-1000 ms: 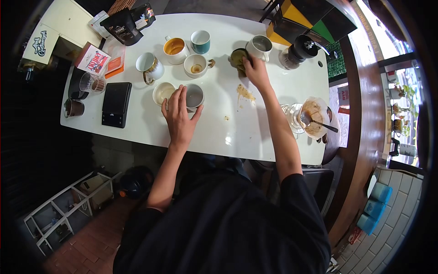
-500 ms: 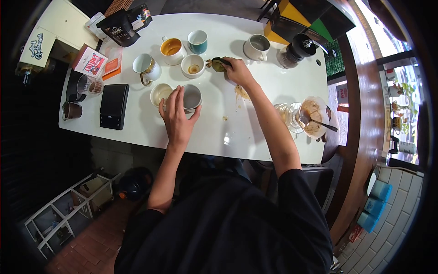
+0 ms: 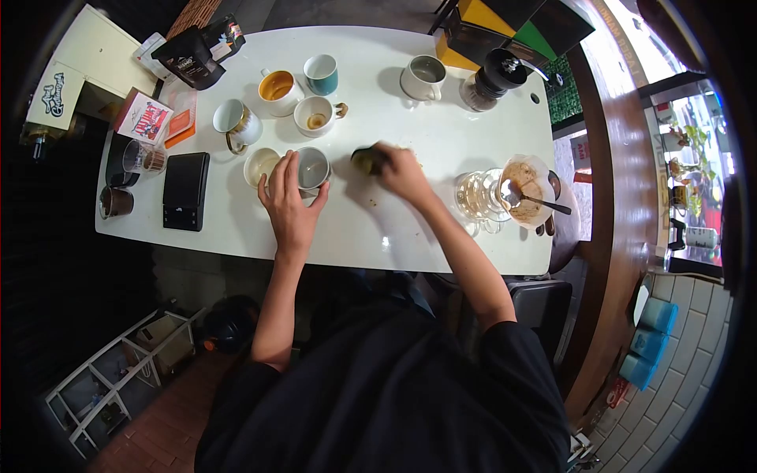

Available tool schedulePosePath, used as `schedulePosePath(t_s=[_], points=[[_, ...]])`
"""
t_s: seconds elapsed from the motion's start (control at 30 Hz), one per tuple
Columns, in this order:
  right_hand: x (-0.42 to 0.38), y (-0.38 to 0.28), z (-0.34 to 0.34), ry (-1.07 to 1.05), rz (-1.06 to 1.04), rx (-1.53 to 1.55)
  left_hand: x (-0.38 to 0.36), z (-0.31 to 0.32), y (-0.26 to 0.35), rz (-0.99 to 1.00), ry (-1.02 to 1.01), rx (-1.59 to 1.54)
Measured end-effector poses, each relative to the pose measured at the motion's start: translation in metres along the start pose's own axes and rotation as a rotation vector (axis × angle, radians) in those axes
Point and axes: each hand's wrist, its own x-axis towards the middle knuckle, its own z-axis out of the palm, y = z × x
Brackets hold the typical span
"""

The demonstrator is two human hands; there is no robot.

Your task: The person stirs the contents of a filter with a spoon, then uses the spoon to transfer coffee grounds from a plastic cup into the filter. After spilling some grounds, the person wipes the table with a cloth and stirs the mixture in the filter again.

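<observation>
My left hand [image 3: 290, 206] curves around a white cup with a grey inside [image 3: 317, 167], thumb on its right side and fingers along its left. A cream cup [image 3: 256, 164] stands close beside, near the outer fingers. My right hand [image 3: 406, 175], blurred by motion, is closed on a dark green folded cloth [image 3: 365, 161] low over the white table [image 3: 347, 229]. Small brown specks lie below the cloth, and part of a brown stain shows behind the hand. Just beyond stands a white cup with a brown-stained bottom and a brownish handle [image 3: 314, 118].
Behind are an amber-lined cup [image 3: 277, 88], a teal cup [image 3: 322, 75] and a grey-white mug [image 3: 424, 77]. A gold-trimmed mug [image 3: 236, 126] and black scale [image 3: 186, 191] stand left. To the right are a hand grinder [image 3: 495, 79] and a glass server [image 3: 478, 197] beside a used filter with spoon [image 3: 524, 189].
My right hand has moved the cloth toward me, away from the stained cup, over the stain. My left hand stays at the grey-lined cup. The whole view has shifted slightly.
</observation>
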Motion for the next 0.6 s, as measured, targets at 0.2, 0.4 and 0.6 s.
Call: schedulePosePath(t_s=[0.2, 0.4, 0.6], points=[[0.03, 0.013, -0.065, 0.443, 0.051, -0.129, 0.0, 0.001, 0.002, -0.01, 0.005, -0.009], [0.031, 0.059, -0.053, 0.48, 0.047, -0.35, -0.002, 0.001, 0.002, -0.023, 0.01, -0.006], [0.027, 0.066, -0.017, 0.539, 0.046, -0.373, -0.006, 0.007, 0.004, -0.011, 0.008, -0.016]])
